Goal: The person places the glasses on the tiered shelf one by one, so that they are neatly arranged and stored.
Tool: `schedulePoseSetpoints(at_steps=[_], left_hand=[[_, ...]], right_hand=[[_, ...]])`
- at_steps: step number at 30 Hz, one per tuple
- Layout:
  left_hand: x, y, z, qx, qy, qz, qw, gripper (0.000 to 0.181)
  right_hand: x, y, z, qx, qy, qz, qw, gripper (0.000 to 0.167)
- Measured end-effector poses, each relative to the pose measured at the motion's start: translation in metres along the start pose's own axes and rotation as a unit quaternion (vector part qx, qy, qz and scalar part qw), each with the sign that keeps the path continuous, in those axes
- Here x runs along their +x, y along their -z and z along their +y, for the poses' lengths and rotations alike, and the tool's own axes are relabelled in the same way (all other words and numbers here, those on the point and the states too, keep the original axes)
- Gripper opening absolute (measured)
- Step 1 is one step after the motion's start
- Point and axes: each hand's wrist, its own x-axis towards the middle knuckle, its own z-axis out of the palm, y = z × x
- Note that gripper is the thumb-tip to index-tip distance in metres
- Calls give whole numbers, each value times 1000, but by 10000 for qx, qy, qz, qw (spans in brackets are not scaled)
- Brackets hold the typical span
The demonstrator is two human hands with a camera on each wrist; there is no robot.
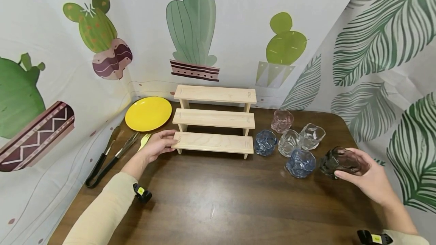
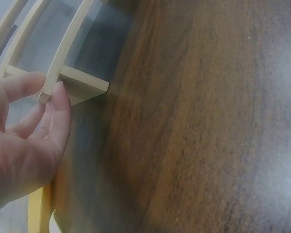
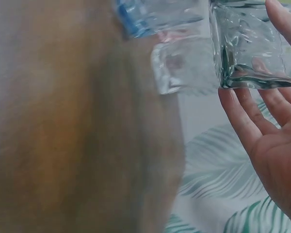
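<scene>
My right hand grips a dark grey faceted glass, tilted on its side above the right of the table. In the right wrist view the glass lies between the thumb and the fingers. A three-tier wooden stand is at the middle back of the table. My left hand pinches the left end of its lowest board; the left wrist view shows the thumb and fingers on either side of that board. Nearest the held glass stands a blue glass.
Two clear glasses, a second blue glass and a pink glass stand right of the stand. Leftward are a yellow plate, black-handled tongs and a yellow fork. Printed cloth hangs behind the brown table.
</scene>
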Motion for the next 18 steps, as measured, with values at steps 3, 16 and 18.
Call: schedulePoseSetpoints(at_steps=[3, 16, 18], left_hand=[[0, 0, 0, -2, -4, 2, 10000, 66], [2, 1, -2, -46, -30, 2, 10000, 66], [2, 0, -2, -44, -39, 17, 10000, 65]], right_hand=[[12, 1, -7, -154, 120, 220, 9996, 76], [79, -22, -51, -927, 106, 403, 9948, 73], [90, -31, -59, -968, 82, 343, 9947, 72]])
